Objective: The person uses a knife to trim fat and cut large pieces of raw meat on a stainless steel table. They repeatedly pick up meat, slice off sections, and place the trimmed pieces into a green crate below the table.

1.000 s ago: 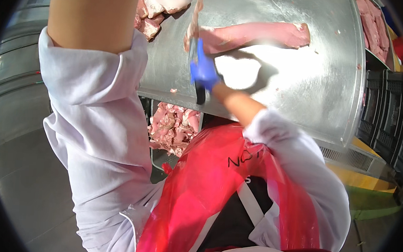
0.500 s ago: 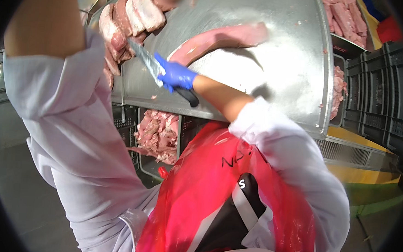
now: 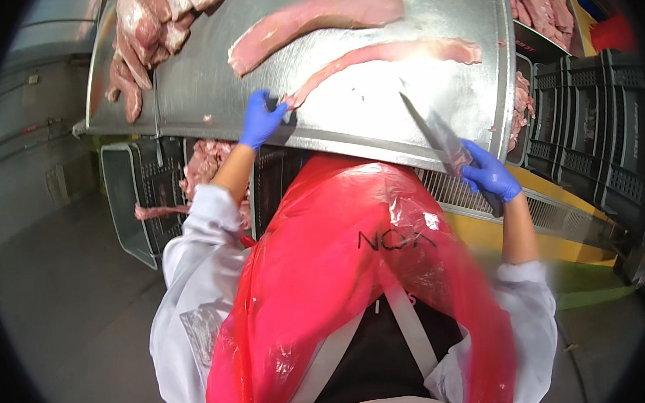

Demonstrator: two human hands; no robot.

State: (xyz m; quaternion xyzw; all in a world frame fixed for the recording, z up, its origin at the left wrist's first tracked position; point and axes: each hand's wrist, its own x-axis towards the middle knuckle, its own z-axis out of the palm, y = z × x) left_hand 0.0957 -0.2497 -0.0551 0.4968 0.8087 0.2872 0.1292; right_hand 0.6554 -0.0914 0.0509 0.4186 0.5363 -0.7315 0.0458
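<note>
A long, narrow strip of raw meat [image 3: 380,51] lies across the metal table. Its near left end is pinched in the fingers of my left hand [image 3: 261,119], gloved in blue. Beyond it, apart from the strip, rests a thicker long piece of meat [image 3: 319,18]. My right hand [image 3: 490,173], also blue-gloved, is closed round the dark handle of a knife [image 3: 434,131]. The blade points up and left over the table's front right part, not touching the meat. Glare covers part of the tabletop below the strip.
Several meat pieces [image 3: 145,24] lie heaped at the table's far left. Under the front edge sits a crate of trimmings [image 3: 208,161], beside an open dark crate [image 3: 126,204]. Stacked black crates [image 3: 585,129] stand at right, near more trimmings [image 3: 520,103] and a bin of meat [image 3: 548,19].
My right hand has carried the knife from the left heap to the front right. My left hand has come down from the upper left onto the strip. Two long pieces now show, not one.
</note>
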